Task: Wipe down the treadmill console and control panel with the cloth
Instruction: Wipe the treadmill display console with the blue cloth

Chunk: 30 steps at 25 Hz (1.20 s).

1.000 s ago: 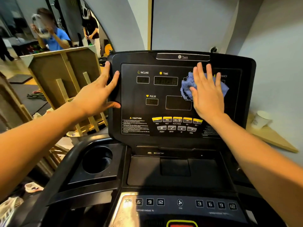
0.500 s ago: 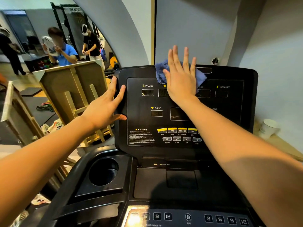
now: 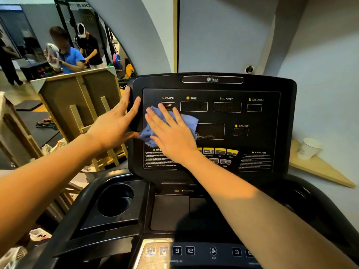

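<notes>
- Head view: the upright black plastic treadmill console [image 3: 287, 121] fills the middle of the frame, its glossy control panel [image 3: 258, 140] carrying the labels INCLINE, TIME, SPEED, DISTANCE and CALORIE above dark display windows.
- The crumpled blue cloth [image 3: 186, 121] lies flat against the panel's left part, at about 9 o'clock from the panel's centre, just below the INCLINE window and covering the spot left of the large middle display.
- The right hand [image 3: 172, 136] lies palm-down on the cloth with fingers spread wide and pointing toward 11 o'clock; it presses the cloth to the panel rather than closing around it, and blue fabric shows past the fingertips and at both sides of the palm.
- The left hand [image 3: 116, 125] rests open on the console's left edge at 9 o'clock, fingers on the black frame and thumb tip touching the frame lower down, just beside the cloth's left corner.
- A row of yellow rectangular buttons [image 3: 220, 151] sits at 5 o'clock from the right hand, partly hidden by the wrist.
- Below the console, at 7 o'clock, is a round black cup holder [image 3: 116, 200].
- A lower strip of numbered keys [image 3: 183, 251] lies at 6 o'clock, near the frame's bottom edge.
- At 3 o'clock, a white paper cup [image 3: 308, 148] stands on a light wooden triangular shelf [image 3: 320, 169] against the wall.
- At 9 o'clock a pale wooden frame structure [image 3: 77, 101] stands beside the treadmill.
</notes>
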### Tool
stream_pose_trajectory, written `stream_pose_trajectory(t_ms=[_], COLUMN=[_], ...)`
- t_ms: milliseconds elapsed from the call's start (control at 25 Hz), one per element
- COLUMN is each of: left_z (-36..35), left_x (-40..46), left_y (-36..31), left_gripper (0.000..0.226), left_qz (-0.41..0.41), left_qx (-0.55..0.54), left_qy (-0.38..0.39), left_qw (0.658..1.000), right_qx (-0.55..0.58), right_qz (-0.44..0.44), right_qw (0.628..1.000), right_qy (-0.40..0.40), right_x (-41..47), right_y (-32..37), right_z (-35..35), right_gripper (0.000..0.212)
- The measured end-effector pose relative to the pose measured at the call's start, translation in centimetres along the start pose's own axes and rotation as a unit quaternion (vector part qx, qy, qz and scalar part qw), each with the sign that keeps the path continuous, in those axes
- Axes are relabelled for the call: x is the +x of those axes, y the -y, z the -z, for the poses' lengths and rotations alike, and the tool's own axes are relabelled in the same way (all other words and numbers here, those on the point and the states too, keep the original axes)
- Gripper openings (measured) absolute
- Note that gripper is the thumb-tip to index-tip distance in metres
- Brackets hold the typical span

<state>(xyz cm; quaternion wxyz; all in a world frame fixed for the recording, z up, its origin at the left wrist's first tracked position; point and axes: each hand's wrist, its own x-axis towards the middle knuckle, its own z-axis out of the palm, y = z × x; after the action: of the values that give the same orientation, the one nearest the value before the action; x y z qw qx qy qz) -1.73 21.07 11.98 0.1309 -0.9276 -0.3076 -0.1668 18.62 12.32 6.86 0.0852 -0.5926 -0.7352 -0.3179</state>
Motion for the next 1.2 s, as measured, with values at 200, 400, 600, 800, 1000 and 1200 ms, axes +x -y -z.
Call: stream_pose_trajectory(t_ms=[200,400,600,800,1000,1200], left_z=[-0.3,-1.0,-2.6,-3.2,-3.2,-3.2], left_x=[0.1,0.1,0.7,0.9,0.8,0.7], left_y=[0.2,1.0,2.2,2.9,2.8,3.1], left_gripper=[0.114,0.115,0.124,0.124,0.12,0.123], left_qz=[0.004,-0.015,-0.046,-0.015,-0.056,-0.065], left_qx=[-0.014,-0.006,-0.016,-0.035,-0.02,-0.008], left_qy=[-0.002,-0.033,-0.079,-0.096,-0.097,-0.085], left_qw=[1.0,0.999,0.996,0.995,0.994,0.994], right_qx=[-0.025,-0.048,-0.068,-0.084,-0.031,0.003], right_qz=[0.07,0.045,-0.015,-0.013,-0.099,-0.149], right_qw=[0.996,0.995,0.994,0.993,0.994,0.989], right_qy=[0.046,0.07,0.082,0.076,0.025,0.008], right_x=[-7.0,-13.9,-20.6,-23.1,-19.5,-13.5], right_y=[-2.6,-9.6,-15.5,-18.7,-23.6,-29.2], right_z=[-1.3,-0.4,0.1,0.3,2.1,5.1], right_gripper=[0.063,0.066,0.075,0.077,0.063,0.061])
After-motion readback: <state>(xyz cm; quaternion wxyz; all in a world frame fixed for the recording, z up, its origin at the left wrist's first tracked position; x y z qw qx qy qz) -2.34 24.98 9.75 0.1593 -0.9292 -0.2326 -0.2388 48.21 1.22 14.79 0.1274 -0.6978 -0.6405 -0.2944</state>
